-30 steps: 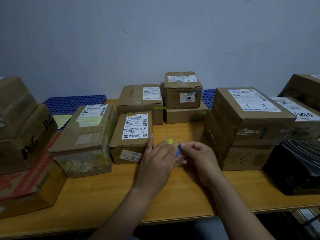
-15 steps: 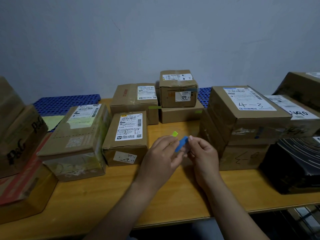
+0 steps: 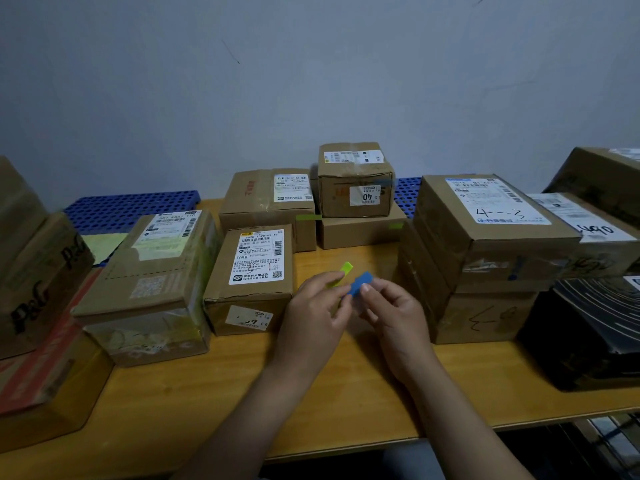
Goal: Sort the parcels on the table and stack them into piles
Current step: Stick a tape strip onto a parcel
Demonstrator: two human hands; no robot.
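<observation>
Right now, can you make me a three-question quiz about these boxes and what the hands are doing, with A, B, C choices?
1. Where is the box marked 40?
A. On top of a flat box
B. On a chair
C. On the floor

2. What colours are the two small tags?
A. Red and white
B. Blue and yellow-green
C. Black and orange

3. What is the right grip doing?
A. Lying flat and empty
B. Lifting a big box
C. Pinching the blue tag

Answers:
1 A: the box marked 40 rests on the flat box near the wall.
2 B: the blue tag and the yellow-green tag show side by side.
3 C: its thumb and fingers close on the blue tag.
</observation>
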